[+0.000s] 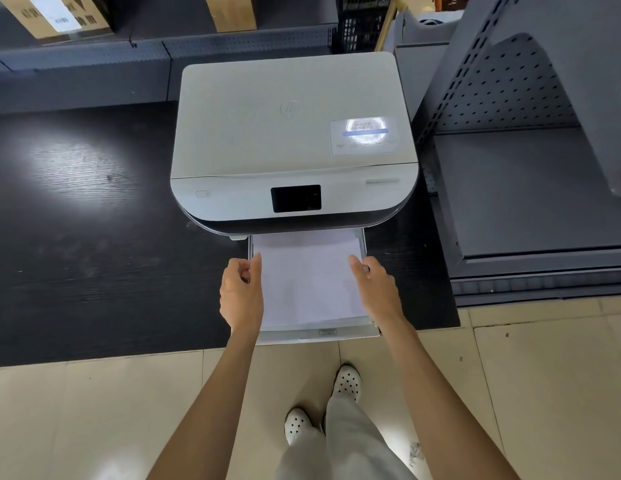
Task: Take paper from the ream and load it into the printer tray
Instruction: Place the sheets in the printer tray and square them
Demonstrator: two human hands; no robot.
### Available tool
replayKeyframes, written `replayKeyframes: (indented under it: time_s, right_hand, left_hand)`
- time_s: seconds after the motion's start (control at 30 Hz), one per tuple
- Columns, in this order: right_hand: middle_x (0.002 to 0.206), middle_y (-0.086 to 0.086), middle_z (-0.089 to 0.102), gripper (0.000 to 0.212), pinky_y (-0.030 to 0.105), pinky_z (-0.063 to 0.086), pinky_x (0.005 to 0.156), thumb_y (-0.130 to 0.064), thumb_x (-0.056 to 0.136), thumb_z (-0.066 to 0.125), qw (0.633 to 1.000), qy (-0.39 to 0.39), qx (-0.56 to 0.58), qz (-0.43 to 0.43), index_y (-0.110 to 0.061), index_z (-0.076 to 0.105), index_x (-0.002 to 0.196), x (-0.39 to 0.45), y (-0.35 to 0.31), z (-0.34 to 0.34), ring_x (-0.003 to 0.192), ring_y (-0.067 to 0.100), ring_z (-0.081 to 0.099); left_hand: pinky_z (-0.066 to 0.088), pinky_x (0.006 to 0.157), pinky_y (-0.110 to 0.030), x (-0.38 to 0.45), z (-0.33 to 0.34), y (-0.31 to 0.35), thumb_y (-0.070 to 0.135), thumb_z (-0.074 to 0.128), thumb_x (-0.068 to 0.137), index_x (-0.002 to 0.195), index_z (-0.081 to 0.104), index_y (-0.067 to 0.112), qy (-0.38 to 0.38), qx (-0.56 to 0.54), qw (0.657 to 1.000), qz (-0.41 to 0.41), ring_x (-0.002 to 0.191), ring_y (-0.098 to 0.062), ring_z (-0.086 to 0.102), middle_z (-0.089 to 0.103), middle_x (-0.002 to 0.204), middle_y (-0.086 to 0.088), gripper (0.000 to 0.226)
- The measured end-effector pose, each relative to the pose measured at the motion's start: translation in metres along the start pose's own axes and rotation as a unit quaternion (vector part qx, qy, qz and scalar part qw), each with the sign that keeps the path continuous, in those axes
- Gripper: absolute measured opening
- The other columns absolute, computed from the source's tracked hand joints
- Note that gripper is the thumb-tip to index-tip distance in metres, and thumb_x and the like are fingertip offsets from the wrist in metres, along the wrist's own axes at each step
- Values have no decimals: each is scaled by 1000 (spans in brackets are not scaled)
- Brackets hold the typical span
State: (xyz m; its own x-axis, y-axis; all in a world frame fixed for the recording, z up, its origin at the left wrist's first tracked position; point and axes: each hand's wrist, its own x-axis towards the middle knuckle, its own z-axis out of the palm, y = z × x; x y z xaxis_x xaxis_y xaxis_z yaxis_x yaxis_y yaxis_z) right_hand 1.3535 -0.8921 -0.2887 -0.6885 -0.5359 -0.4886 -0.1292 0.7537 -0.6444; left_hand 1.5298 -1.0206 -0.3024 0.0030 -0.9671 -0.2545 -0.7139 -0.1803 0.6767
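Note:
A white printer (pixel 288 133) sits on a dark table (pixel 94 237). Its paper tray (pixel 319 334) is pulled out toward me over the table's front edge. A stack of white paper (pixel 307 282) lies in the tray, its far end slightly skewed. My left hand (pixel 241 292) rests against the stack's left edge, thumb and fingers pinched at the far corner. My right hand (pixel 375 285) presses along the stack's right edge, fingers extended. No ream is in view.
A grey metal shelf unit (pixel 531 168) stands to the right of the printer. Cardboard boxes (pixel 229 12) and a black crate (pixel 361 22) stand behind. Beige floor tiles (pixel 94 420) and my feet in white shoes lie below the table edge.

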Motion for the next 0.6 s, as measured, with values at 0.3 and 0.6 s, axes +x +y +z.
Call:
replayKeyframes:
  time_s: [0.3, 0.6]
  right_hand:
    - [103, 0, 65, 41, 38, 54, 73, -53, 100, 35, 994, 78, -56, -46, -24, 60, 113, 8, 1, -12, 87, 19, 63]
    - [105, 1, 60, 31, 35, 49, 67, -36, 95, 58, 994, 85, -46, -45, -17, 49, 119, 39, 2, -4, 85, 19, 60]
  left_hand:
    - [48, 65, -33, 9, 0, -3, 58, 45, 97, 93, 55, 25, 9, 12, 1000, 23, 84, -21, 62, 62, 92, 4, 35]
    - [47, 61, -29, 32, 5, -7, 26, 65, 95, 114, 54, 18, -42, -8, 998, 54, 86, -25, 62, 61, 99, -5, 23]
